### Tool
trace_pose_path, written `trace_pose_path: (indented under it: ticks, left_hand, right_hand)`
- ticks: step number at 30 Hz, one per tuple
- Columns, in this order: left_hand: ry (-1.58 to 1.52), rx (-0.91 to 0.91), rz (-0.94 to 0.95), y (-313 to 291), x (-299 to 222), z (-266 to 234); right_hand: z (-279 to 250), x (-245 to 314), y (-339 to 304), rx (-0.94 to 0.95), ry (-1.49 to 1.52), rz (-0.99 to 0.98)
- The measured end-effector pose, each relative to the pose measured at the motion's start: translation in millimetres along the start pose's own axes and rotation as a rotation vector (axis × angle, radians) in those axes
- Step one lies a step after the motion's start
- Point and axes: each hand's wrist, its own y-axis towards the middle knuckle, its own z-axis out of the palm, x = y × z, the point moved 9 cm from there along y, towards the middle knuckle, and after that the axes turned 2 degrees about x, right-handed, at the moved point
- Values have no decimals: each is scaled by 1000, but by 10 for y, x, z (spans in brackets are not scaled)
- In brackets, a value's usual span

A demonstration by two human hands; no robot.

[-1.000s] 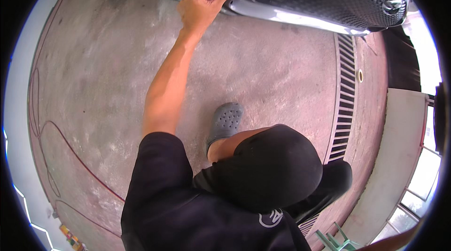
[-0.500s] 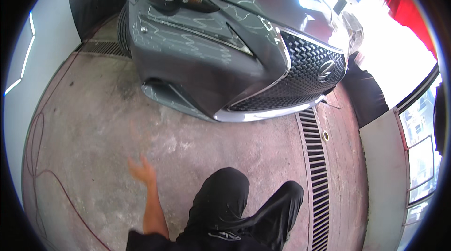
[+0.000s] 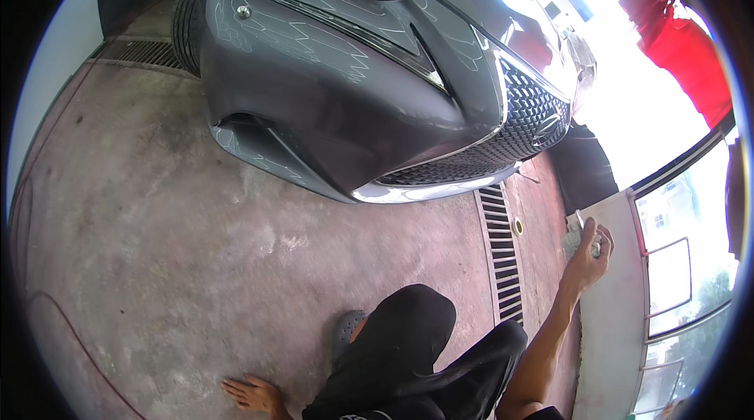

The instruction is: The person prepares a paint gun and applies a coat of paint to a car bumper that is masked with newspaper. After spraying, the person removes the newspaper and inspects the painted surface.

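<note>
My left hand rests on the concrete floor at the lower left, palm down with its fingers stretched out and nothing in it. Out to the right, my raised right hand has its fingers curled around a small pale, whitish thing. Its kind is too small and too hidden to tell. In front of me stands a dark grey car, its front corner and bumper facing me. A black mesh grille sits at its right. Both hands are apart from the car.
A slotted floor drain runs beside my knees, with a roll of tape next to it. A thin red hose curves along the left. A low pale wall and windows border the right. Red cloth hangs at the upper right.
My left hand has gone from in the air down onto the floor. My right hand and forearm have come into view at the right. The car appears closer and a shoe now shows.
</note>
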Motion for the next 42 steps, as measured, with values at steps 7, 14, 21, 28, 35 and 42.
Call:
trace_pose_path:
  ticks: [7, 14, 21, 28, 35, 42]
  left_hand:
    - [50, 120, -58, -208, -193, -339]
    - [-810, -178, 290, 455, -1418, -767]
    - [-1319, 668, 1085, -1231, -4253, -3455]
    - [-570, 872, 1707, -3247, -4619, -4067]
    - [-436, 683, 1532, -3470, -4637, -4148]
    - [-52, 593, 1335, -3740, -4294, -4520]
  right_hand:
    - [857, -285, -476, 342, 153, -46]
    - [829, -1453, -639, 287, 265, 77]
    - [745, -1902, -401, 534, 165, 356]
    - [198, -2833, -455, 709, -37, 342]
    - [-85, -3190, -726, 1090, 225, 897]
    - [-537, -3391, -700, 1255, 89, 816]
